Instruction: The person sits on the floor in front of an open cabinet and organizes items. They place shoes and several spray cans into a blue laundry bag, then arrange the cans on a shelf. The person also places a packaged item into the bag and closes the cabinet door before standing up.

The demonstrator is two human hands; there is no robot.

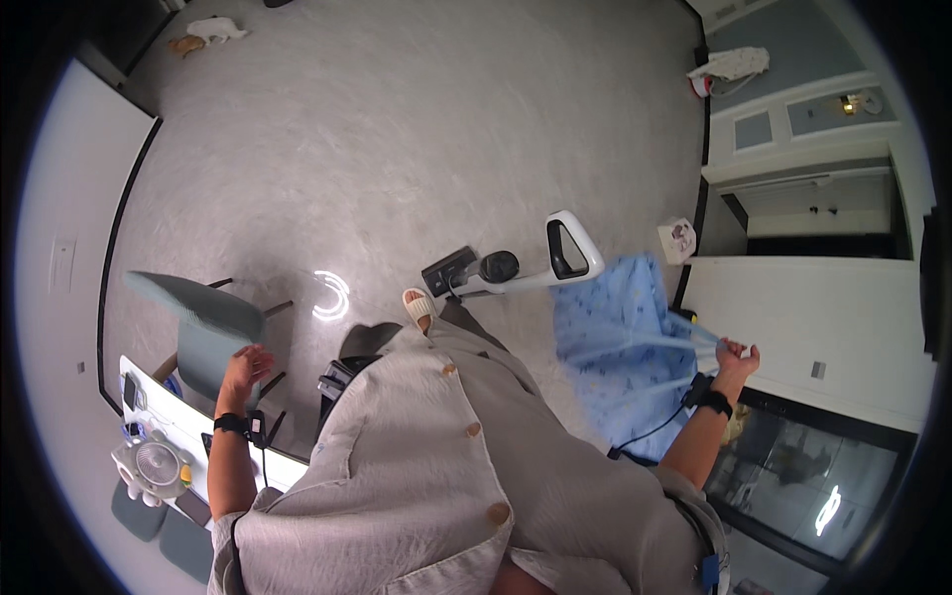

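My right hand [736, 358] is out to the right, its fingers closed on the pale blue straps of a large blue printed bag [625, 342]. The bag hangs beside me, and several straps stretch from its top up to my fingers. What the bag holds is hidden. On the other side, my left hand [248, 369] holds nothing, its fingers loosely curled and apart. It appears in front of the seat of a grey-green upholstered chair [212, 338]. Both wrists wear black bands with small devices and cables.
Before me stands an upright floor cleaner with a white loop handle [584, 245]. A white table [279, 465] with a small fan [158, 462] is at left. White [216, 29] and orange [186, 46] cats are on the far floor. A glass-panelled door [807, 472] is at right.
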